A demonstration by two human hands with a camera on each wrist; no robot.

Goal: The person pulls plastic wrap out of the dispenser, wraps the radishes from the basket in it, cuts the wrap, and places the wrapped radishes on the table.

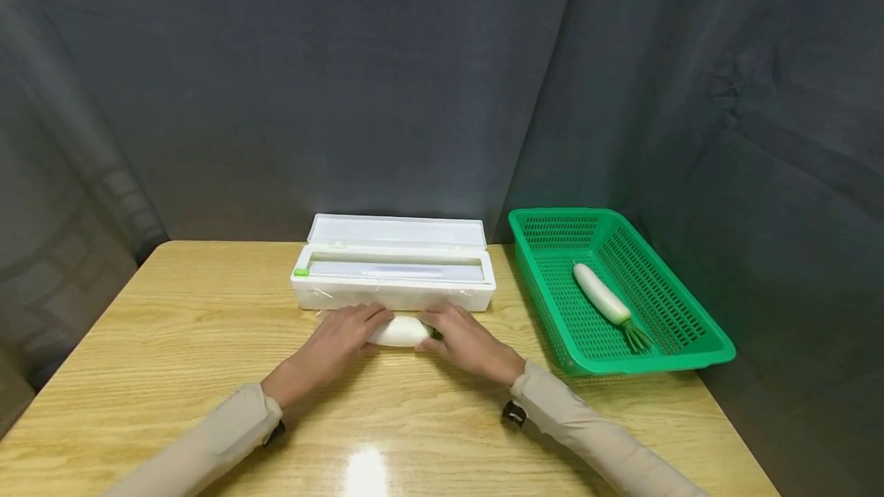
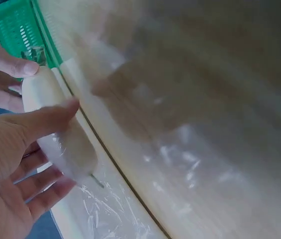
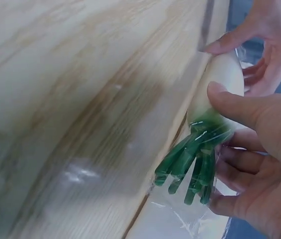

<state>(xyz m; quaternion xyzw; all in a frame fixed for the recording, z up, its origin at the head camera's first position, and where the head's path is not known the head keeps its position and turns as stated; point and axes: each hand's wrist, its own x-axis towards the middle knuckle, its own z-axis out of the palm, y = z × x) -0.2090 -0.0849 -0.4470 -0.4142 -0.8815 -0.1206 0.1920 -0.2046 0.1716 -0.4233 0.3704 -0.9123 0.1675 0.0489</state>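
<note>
A white radish [image 1: 402,331] with cut green stems [image 3: 195,164] lies crosswise in front of the cling film box [image 1: 394,297]. My left hand [image 1: 340,337] holds its root end, with the thumb on one side and the fingers on the other. Around the stem end, my right hand [image 1: 466,340] grips in the same way. Clear cling film [image 3: 172,216] covers the stems in the right wrist view. More wrinkled film [image 2: 100,214] spreads beyond the root tip in the left wrist view.
The white box's lid [image 1: 397,232] stands raised at the back, and a green slider [image 1: 301,272] sits at its left end. To the right, a green basket [image 1: 545,320] holds another white radish [image 1: 599,294]. A dark curtain [image 1: 345,98] hangs behind the wooden table [image 1: 207,313].
</note>
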